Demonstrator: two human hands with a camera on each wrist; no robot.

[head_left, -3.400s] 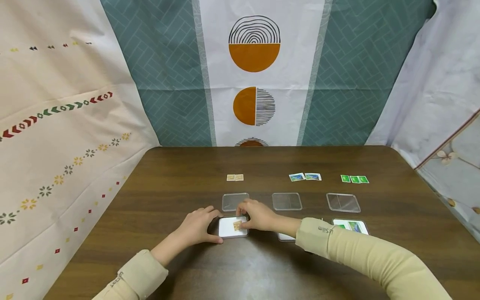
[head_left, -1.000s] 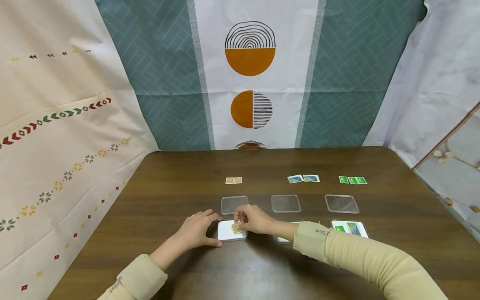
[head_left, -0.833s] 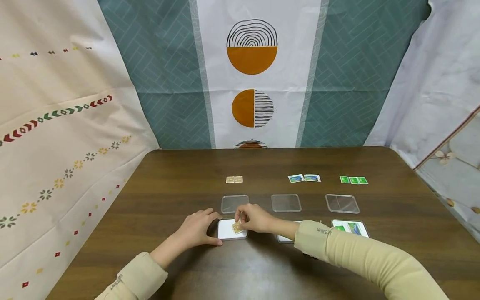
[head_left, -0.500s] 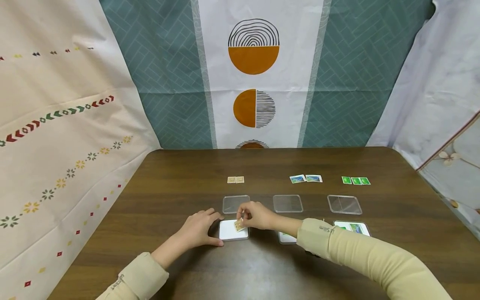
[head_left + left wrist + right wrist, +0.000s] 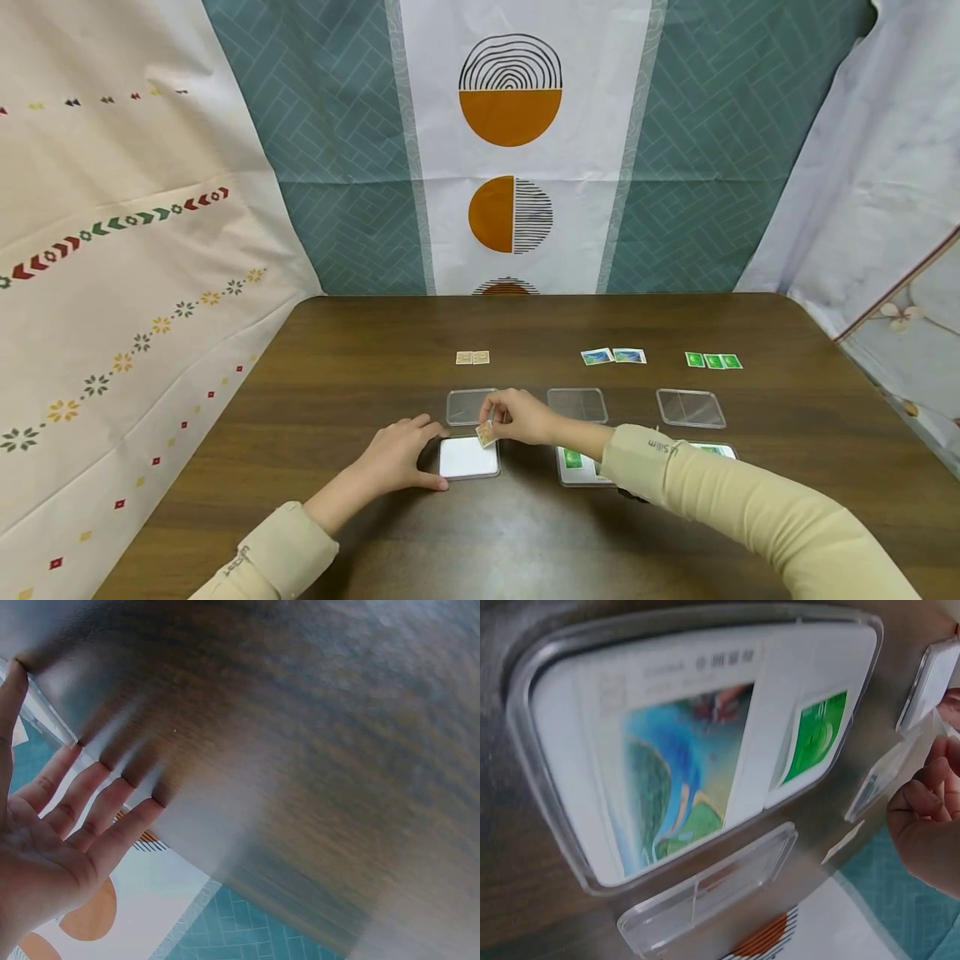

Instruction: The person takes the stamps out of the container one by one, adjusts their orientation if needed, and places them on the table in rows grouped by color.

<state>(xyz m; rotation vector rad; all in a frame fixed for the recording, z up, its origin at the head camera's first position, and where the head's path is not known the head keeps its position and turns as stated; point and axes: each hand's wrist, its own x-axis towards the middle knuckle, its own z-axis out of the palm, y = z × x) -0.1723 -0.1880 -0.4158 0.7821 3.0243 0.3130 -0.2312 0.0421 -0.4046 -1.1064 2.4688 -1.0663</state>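
My right hand (image 5: 521, 417) pinches a small tan postage stamp (image 5: 486, 433) over the far right corner of a shallow clear case with a white insert (image 5: 465, 460). Thumb and fingertips grip the stamp, which is tilted, with its picture side showing. At the left end of that case, my left hand (image 5: 397, 457) lies with fingers spread and thumb near the front corner. In the left wrist view, the left hand's fingertips (image 5: 159, 801) rest on the table. The right wrist view shows the curled fingers of the right hand (image 5: 930, 817).
Another case (image 5: 567, 478) holds a green stamp (image 5: 573, 459) and a landscape stamp (image 5: 690, 780); a third is mostly behind the right sleeve (image 5: 720, 492). Behind are clear lids (image 5: 690, 408). Farther back lie tan stamps (image 5: 472, 357), landscape stamps (image 5: 628, 356) and green stamps (image 5: 712, 361).
The tan stamp, earlier lying on the white insert under my right fingers, is lifted and carried toward the far right corner. My left hand keeps its place.
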